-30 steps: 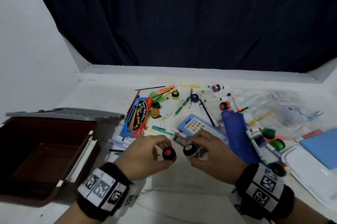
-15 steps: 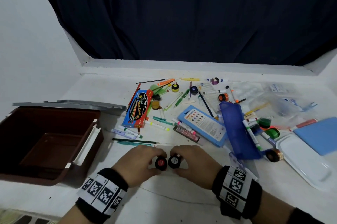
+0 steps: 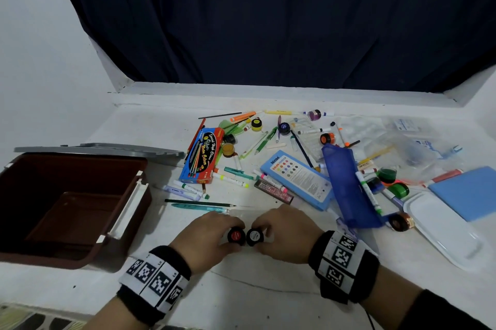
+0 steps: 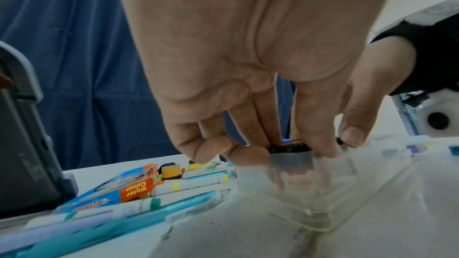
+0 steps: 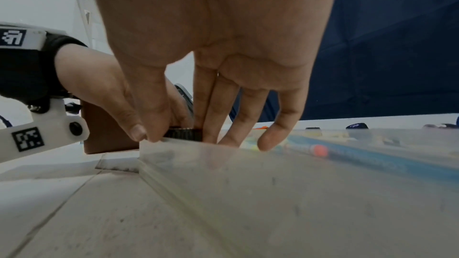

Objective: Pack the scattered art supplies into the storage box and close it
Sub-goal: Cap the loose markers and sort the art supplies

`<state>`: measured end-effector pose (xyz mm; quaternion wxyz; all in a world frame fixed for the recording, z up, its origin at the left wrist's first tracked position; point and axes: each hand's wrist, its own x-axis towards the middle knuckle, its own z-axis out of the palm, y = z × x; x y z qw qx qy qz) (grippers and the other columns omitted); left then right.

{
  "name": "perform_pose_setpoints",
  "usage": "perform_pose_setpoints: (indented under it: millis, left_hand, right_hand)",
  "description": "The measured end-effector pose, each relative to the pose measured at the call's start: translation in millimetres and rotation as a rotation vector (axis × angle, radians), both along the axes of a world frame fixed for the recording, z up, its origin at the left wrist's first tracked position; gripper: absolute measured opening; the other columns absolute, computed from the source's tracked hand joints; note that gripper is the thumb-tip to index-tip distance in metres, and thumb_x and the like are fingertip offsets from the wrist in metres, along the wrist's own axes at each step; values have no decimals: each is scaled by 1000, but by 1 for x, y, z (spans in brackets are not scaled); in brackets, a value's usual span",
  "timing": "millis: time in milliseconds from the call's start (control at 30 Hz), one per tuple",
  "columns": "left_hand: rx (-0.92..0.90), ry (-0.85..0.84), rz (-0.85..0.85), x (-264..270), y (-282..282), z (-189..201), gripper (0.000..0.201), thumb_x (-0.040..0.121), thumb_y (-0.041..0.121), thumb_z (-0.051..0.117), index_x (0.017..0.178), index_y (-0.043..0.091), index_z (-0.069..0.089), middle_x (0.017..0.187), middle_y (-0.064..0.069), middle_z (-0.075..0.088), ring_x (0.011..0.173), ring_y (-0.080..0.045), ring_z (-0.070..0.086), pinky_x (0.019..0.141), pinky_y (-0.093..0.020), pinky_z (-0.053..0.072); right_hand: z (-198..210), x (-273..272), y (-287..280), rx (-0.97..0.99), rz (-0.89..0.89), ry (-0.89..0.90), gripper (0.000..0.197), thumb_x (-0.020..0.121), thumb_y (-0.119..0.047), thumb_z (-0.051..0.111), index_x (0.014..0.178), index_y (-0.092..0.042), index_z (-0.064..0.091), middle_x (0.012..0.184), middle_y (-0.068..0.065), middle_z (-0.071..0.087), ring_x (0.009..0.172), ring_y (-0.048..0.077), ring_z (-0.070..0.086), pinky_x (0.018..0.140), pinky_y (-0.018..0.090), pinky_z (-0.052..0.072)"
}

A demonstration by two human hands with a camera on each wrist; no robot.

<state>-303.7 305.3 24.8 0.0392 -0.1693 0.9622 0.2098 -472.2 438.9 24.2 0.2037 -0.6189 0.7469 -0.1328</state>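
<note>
The left hand (image 3: 208, 238) pinches a small red-capped pot (image 3: 235, 235), thumb and fingers curled round its black ribbed cap, so this grip is narrow and full. The right hand (image 3: 284, 235) pinches a white-capped pot (image 3: 254, 235) the same way. Both pots stand upright, caps to the ceiling, long axis vertical, touching side by side at 6 o'clock on the bench (image 3: 241, 289). The wrist views show both pots sitting in a clear tray (image 4: 310, 193), their lower halves behind its wall; the caps stand above its rim.

The open box (image 3: 72, 211) sits at 9 o'clock, well apart from the hands, long axis running 6 to 12, its grey lid (image 3: 102, 148) lying flat behind its far edge. A white latch bar (image 3: 128, 211) hangs on its right wall.

Supplies lie scattered from 12 to 3 o'clock. A watercolour carton (image 3: 202, 155) points about 1 to 7. A pale blue pencil case (image 3: 299, 178) runs 10 to 4. A dark blue case (image 3: 346, 184) lies tilted just right of it, long axis 11 to 5. A green pencil (image 3: 198, 203) lies crosswise, tip to 3 o'clock, just beyond the left hand. A white tray (image 3: 445, 233) lies at 3 o'clock.
</note>
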Motion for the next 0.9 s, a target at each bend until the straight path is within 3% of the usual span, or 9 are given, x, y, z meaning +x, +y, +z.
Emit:
perform_pose_setpoints:
  millis: [167,300,367,433,500,567,667,900]
  left_hand:
    - [-20,1,15,-1,-1,-1,46,93,44,63,137,36,52,127,13,61,110,-8,51,84,-13,30]
    - [23,51,-2,-2,2,1,53,90,47,66,139,37,48,133,20,56,111,-3,49,89,-9,31]
    - [76,155,6,-6,5,10,47,89,50,66,132,41,52,126,26,57,101,3,49,85,-7,34]
    - [176,319,37,-12,11,21,36,89,50,65,123,44,56,116,29,60,99,0,55,79,-10,39]
    - [302,486,55,-23,18,33,28,89,50,63,116,44,59,111,26,64,99,-5,60,77,-13,43]
    - [415,585,63,-36,28,41,24,91,48,63,113,40,63,110,20,67,99,-11,63,79,-23,49]
    - [562,624,48,-60,45,46,25,89,45,63,110,32,66,106,12,70,98,-16,64,77,-30,52]
    - [686,622,53,-128,98,51,16,91,27,68,106,34,67,96,8,70,91,-14,66,76,-21,51]
  right_hand:
    - [4,-5,-4,67,18,-19,34,78,-47,69,108,-30,68,103,-10,69,88,10,63,80,34,54]
    - [9,-15,4,61,-37,-198,48,77,-46,77,120,-29,65,109,-11,68,83,5,65,77,25,54]
    - [14,-19,16,-85,-167,-270,39,79,-40,78,115,-29,67,103,-11,69,81,4,66,73,17,52]
    - [19,-24,32,-286,-323,-333,22,83,-30,76,104,-29,70,94,-11,71,78,4,66,70,15,52]
    - [24,-30,52,-452,-471,-365,16,85,-20,74,97,-28,71,88,-12,71,75,6,66,69,16,52]
    - [27,-41,74,-544,-592,-379,18,84,-14,74,96,-27,72,83,-13,71,73,8,67,67,16,51]
    - [31,-68,110,-582,-710,-306,19,85,-13,73,97,-27,73,82,-12,73,75,8,68,69,18,51]
    - [35,-158,178,-558,-742,-106,22,84,-7,68,95,-27,71,77,-10,70,67,13,64,67,23,51]
